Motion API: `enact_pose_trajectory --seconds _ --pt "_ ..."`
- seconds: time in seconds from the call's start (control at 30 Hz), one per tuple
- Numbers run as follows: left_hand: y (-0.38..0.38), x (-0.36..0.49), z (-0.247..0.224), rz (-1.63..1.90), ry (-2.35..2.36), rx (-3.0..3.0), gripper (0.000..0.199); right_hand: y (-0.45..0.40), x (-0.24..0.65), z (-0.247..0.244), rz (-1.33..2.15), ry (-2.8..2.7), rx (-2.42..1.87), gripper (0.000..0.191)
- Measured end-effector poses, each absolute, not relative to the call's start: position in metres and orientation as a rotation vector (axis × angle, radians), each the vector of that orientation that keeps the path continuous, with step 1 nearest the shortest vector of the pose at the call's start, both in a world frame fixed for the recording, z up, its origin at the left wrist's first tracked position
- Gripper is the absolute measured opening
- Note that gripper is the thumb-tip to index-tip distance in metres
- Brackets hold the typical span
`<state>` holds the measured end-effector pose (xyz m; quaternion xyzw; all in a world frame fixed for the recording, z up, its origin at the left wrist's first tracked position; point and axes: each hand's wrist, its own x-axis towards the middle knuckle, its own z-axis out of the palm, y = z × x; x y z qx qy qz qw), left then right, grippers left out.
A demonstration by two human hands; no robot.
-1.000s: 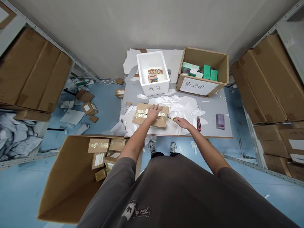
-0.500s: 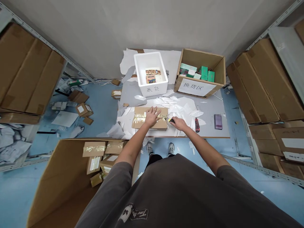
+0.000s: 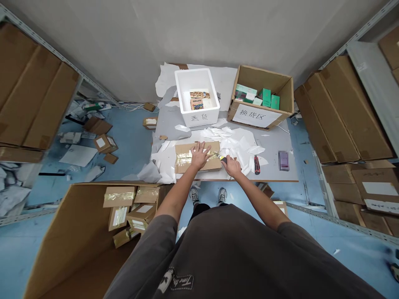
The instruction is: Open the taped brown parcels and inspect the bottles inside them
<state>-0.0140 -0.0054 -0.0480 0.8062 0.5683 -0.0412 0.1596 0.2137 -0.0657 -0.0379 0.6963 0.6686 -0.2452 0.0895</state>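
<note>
- At the right end of the taped brown cardboard box (image 3: pixel 184 159), the right hand (image 3: pixel 232 167) grips a black-and-yellow cutter (image 3: pixel 223 159).
- Left hand (image 3: pixel 199 157), fingers spread, lies on its top.
- Box sits on the grey table (image 3: pixel 274 141), long axis left-right.

Far side of grey rectangular desk (image 3: pixel 269 145): white rectangular foam box (image 3: pixel 201 118) left, brown open-topped cardboard carton (image 3: pixel 264 79) right. Near side: brown rectangular cardboard box (image 3: pixel 184 158), red-and-black elongated tool (image 3: pixel 257 165) to its right.
</note>
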Motion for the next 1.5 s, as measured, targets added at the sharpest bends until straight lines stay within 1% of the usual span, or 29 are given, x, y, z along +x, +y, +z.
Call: enact_pose_trajectory --seconds 0.1,0.2,0.37,0.6,0.73,0.87,1.0,1.13,1.27,1.4,1.5 --pt "-0.008 -0.011 -0.048 -0.112 1.647 2.305 0.078 -0.073 0.207 -0.035 -0.765 1.911 2.148 0.039" --pt "-0.011 -0.008 -0.048 -0.103 1.657 2.298 0.084 -0.080 0.202 -0.034 -0.767 1.861 2.206 0.039" --pt "-0.012 -0.008 -0.051 -0.063 1.637 2.281 0.087 -0.081 0.203 -0.036 -0.745 1.866 2.209 0.036" --pt "-0.001 -0.009 -0.054 -0.033 1.657 2.210 0.095 -0.060 0.220 -0.031 -0.769 2.011 2.007 0.038" --pt "0.001 -0.004 -0.057 0.004 1.681 2.209 0.096 -0.043 0.220 -0.026 -0.707 2.078 1.900 0.037" --pt "-0.003 0.001 -0.061 -0.031 1.698 2.228 0.090 -0.034 0.227 -0.025 -0.633 2.133 1.833 0.036" --pt "-0.007 0.000 -0.066 -0.038 1.678 2.257 0.083 -0.034 0.240 -0.027 -0.637 2.158 1.809 0.039" --pt "-0.009 -0.001 -0.064 -0.069 1.695 2.256 0.076 -0.036 0.237 -0.032 -0.621 2.149 1.837 0.046" --pt "-0.009 -0.001 -0.065 -0.075 1.705 2.255 0.074 -0.040 0.232 -0.036 -0.611 2.149 1.843 0.052" --pt "-0.012 -0.001 -0.076 -0.002 1.717 2.258 0.073 -0.041 0.238 -0.042 -0.593 2.140 1.883 0.049" --pt "-0.015 0.000 -0.085 0.111 1.704 2.271 0.066 -0.037 0.239 -0.046 -0.616 2.128 1.920 0.044"
